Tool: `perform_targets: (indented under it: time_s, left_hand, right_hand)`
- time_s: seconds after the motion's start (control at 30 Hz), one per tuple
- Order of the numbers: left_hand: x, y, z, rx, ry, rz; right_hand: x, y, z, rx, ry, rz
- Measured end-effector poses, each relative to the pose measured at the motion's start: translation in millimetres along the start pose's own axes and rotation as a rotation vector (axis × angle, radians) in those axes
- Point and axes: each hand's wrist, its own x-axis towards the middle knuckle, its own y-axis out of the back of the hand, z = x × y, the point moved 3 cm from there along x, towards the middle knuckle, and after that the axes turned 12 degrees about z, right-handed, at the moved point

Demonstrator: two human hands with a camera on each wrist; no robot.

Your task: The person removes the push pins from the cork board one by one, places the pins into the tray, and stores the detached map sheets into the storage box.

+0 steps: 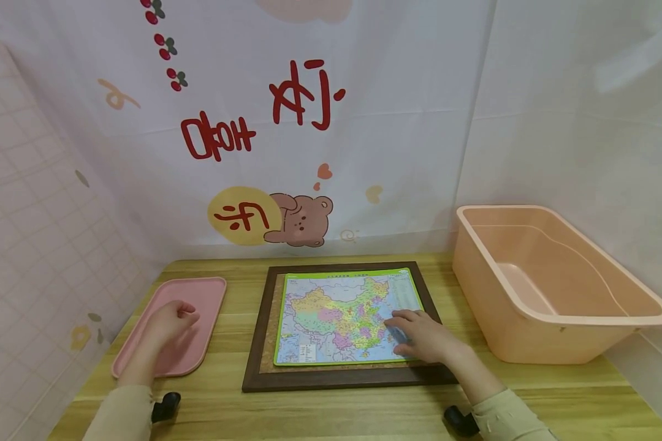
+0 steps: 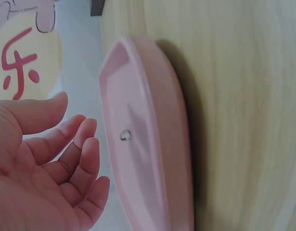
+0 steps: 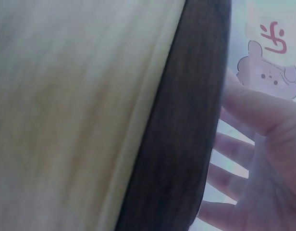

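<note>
My left hand (image 1: 168,324) hovers over the pink tray (image 1: 216,294), its fingers loosely curved and holding nothing. In the left wrist view, a small dark ring-shaped spot (image 2: 125,135) shows on the tray; what it is I cannot tell. Over the right side of a map board (image 1: 309,318) with a green edge is my right hand (image 1: 425,337), fingers spread and relaxed. Whether its fingertips touch the map is unclear. The map board lies on a cork board with a dark wooden frame (image 1: 259,327). That frame hides the right fingertips in the right wrist view.
A deep peach-coloured plastic tub (image 1: 529,257) stands at the right of the wooden table (image 1: 309,413). A white printed cloth (image 1: 397,135) hangs behind the table, and a pale checked cloth (image 1: 33,214) hangs at the left.
</note>
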Motion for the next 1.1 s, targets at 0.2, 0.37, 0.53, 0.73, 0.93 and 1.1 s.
perform_targets:
  time_s: [0.2,0.37,0.53,0.73,0.93,1.1]
  left_hand:
    - [-8.7,-5.4,15.0,-0.035,-0.075,0.039]
    - [-13.7,-11.6,32.6,-0.072,-0.117,0.046]
    - [-18.5,-14.7,49.2,-0.092,-0.127,0.047]
    - [-25.2,-17.8,63.6,-0.132,-0.137,0.039]
    - [-32.3,-25.6,70.2,-0.254,-0.035,-0.001]
    - [-37.3,-31.9,72.1,-0.253,-0.025,-0.006]
  right_hand:
    - [0.8,-0.6,2.4,-0.006,0.025,0.025]
    - [3.2,-1.1,4.3,-0.033,0.073,0.083]
    - [4.5,0.0,6.4,-0.048,0.083,0.127]
    - [5.0,1.9,9.0,-0.040,0.072,0.149]
    - [4.9,4.8,12.3,-0.024,0.025,0.213]
    - [6.3,7.0,17.5,-0.025,-0.049,0.284]
